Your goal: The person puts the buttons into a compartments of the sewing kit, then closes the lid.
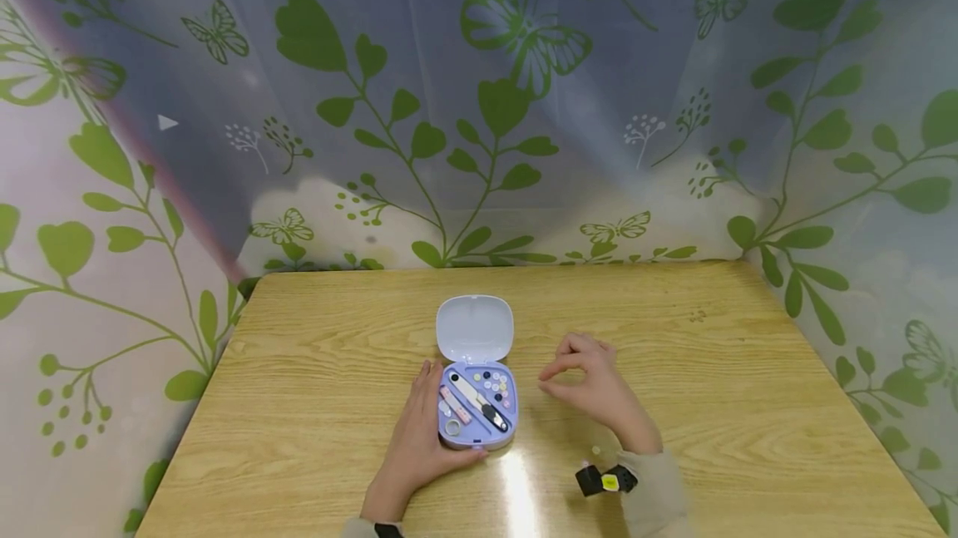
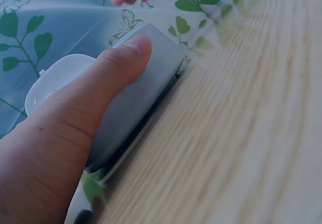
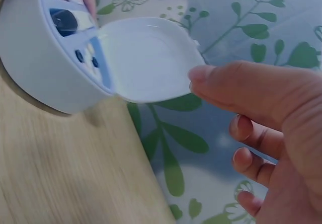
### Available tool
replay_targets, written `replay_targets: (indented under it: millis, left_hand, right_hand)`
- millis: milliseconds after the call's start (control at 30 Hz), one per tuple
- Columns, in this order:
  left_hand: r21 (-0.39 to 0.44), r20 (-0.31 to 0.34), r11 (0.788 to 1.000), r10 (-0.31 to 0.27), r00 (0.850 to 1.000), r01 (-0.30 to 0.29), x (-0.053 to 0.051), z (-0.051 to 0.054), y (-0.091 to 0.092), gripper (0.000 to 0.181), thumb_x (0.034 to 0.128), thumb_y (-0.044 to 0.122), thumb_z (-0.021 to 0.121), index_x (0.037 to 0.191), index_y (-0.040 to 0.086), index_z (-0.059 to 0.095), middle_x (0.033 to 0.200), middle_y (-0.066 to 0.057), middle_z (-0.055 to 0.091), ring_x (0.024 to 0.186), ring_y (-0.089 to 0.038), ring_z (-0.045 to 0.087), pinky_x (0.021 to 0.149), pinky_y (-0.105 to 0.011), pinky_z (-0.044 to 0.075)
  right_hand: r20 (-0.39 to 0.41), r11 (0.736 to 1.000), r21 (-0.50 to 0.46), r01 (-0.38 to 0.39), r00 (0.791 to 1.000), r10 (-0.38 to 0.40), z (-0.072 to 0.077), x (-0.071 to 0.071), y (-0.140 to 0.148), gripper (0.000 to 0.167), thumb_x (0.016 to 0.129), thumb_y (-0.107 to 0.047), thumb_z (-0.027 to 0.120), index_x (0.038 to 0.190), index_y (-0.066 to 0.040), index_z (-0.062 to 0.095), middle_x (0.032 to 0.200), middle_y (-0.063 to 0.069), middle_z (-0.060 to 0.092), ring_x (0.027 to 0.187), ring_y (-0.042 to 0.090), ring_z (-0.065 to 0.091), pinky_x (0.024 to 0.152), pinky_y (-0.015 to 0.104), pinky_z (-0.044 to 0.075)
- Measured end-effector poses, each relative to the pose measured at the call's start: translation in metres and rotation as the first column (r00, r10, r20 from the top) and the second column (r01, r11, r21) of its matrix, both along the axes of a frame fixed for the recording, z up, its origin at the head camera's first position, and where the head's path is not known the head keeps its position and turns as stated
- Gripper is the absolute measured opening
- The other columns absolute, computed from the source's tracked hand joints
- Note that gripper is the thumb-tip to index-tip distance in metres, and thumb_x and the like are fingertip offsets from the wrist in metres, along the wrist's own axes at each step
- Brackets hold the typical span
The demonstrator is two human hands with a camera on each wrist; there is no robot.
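A lilac sewing box (image 1: 477, 438) stands on the table with its white lid (image 1: 475, 328) raised at the back. My left hand (image 1: 421, 430) grips it, fingers along the left side and thumb (image 2: 138, 48) on the front wall. Inside, white-and-black thread snips (image 1: 479, 402) lie diagonally between small buttons (image 1: 494, 384) on the right and a pink-and-white strip (image 1: 455, 405) on the left. A round silvery piece (image 1: 452, 427) sits at the front left. My right hand (image 1: 591, 380) hovers right of the box, thumb and forefinger tips together; whether they pinch something tiny is hidden.
The wooden table (image 1: 314, 355) extends around the box. Behind it hangs a curtain (image 1: 599, 147) with green leaves and butterflies. A black camera with a yellow label (image 1: 609, 482) is at my right wrist. A small pale spot (image 1: 596, 450) shows near that wrist.
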State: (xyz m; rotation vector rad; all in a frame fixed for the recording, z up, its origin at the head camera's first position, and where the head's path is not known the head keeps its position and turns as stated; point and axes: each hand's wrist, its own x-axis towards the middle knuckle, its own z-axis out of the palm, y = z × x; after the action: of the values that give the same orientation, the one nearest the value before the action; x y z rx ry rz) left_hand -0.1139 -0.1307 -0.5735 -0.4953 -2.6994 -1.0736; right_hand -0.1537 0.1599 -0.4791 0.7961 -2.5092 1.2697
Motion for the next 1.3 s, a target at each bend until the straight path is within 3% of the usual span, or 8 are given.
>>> replay_targets:
  millis: [333,500,633,733,867,967,1133,1300]
  left_hand:
    - [0.001,-0.01,1.0,0.002,1.0,-0.002,0.0,0.001,0.001,0.138,0.0569,0.076,0.08,0.158,0.004,0.018,0.162,-0.021,0.02,0.149,-0.035,0.016,0.118,-0.056,0.022]
    - [-0.002,-0.016,1.0,0.004,1.0,-0.004,0.0,0.002,0.001,0.139,0.0556,0.073,0.083,0.158,0.003,0.018,0.161,-0.022,0.02,0.149,-0.037,0.017,0.117,-0.056,0.023]
    - [0.001,-0.02,1.0,0.005,1.0,-0.004,0.0,0.003,0.001,0.14,0.055,0.072,0.084,0.157,0.002,0.019,0.161,-0.022,0.02,0.149,-0.036,0.017,0.118,-0.055,0.023]
    - [-0.002,-0.024,1.0,0.009,1.0,-0.009,0.0,0.002,0.002,0.14,0.0554,0.072,0.084,0.157,0.002,0.018,0.161,-0.021,0.021,0.149,-0.035,0.016,0.118,-0.055,0.022]
    - [-0.015,-0.021,1.0,0.016,1.0,-0.016,0.0,0.001,0.002,0.139,0.056,0.073,0.083,0.158,0.003,0.018,0.162,-0.019,0.021,0.15,-0.033,0.015,0.119,-0.053,0.021]
    - [-0.015,-0.014,1.0,0.015,1.0,-0.015,0.0,0.001,0.002,0.139,0.0562,0.073,0.083,0.158,0.003,0.018,0.162,-0.02,0.021,0.15,-0.033,0.015,0.119,-0.053,0.02]
    - [-0.007,-0.007,1.0,0.013,1.0,-0.013,0.0,0.002,0.002,0.139,0.0569,0.071,0.083,0.158,0.003,0.017,0.162,-0.02,0.019,0.15,-0.033,0.014,0.119,-0.053,0.019]
    - [-0.008,-0.002,1.0,0.011,1.0,-0.011,-0.002,0.0,0.001,0.139,0.0577,0.073,0.082,0.159,0.005,0.016,0.163,-0.018,0.019,0.15,-0.031,0.013,0.12,-0.051,0.018]
  right_hand:
    - [-0.061,0.998,-0.058,0.019,0.998,-0.023,-0.002,0.01,0.029,0.021,0.071,0.0,0.086,0.078,-0.018,0.078,0.08,-0.011,0.043,0.079,0.012,0.038,0.076,0.045,0.013]
    - [-0.046,0.997,-0.065,0.044,0.998,-0.047,-0.008,0.017,0.042,0.024,0.071,0.0,0.086,0.079,-0.021,0.078,0.081,-0.009,0.044,0.079,0.014,0.037,0.075,0.043,0.012]
    - [-0.05,0.995,-0.068,0.074,0.996,-0.078,-0.012,0.024,0.051,0.026,0.069,0.002,0.087,0.079,-0.021,0.078,0.08,-0.004,0.046,0.078,0.014,0.039,0.076,0.034,0.021]
    - [-0.078,0.994,-0.078,0.08,0.993,-0.086,-0.016,0.031,0.055,0.026,0.066,0.007,0.086,0.078,-0.014,0.078,0.078,-0.002,0.047,0.075,0.017,0.04,0.069,0.027,0.029]
    - [-0.092,0.993,-0.096,0.063,0.993,-0.072,-0.017,0.041,0.057,0.025,0.063,0.014,0.084,0.077,-0.004,0.076,0.077,0.001,0.048,0.074,0.021,0.041,0.066,0.027,0.033]
    - [-0.072,0.994,-0.103,0.041,0.996,-0.049,-0.025,0.045,0.06,0.026,0.062,0.015,0.084,0.08,-0.002,0.076,0.078,0.004,0.05,0.077,0.02,0.043,0.069,0.028,0.035]
    - [0.047,0.994,-0.107,0.002,0.999,0.003,-0.051,0.046,0.072,0.024,0.069,0.004,0.086,0.089,-0.008,0.077,0.084,0.004,0.054,0.085,0.014,0.044,0.076,0.024,0.036]
    - [0.209,0.989,-0.141,-0.051,0.975,0.08,-0.068,0.047,0.081,0.024,0.074,-0.01,0.086,0.097,-0.011,0.078,0.09,0.003,0.056,0.089,0.013,0.044,0.08,0.023,0.039]
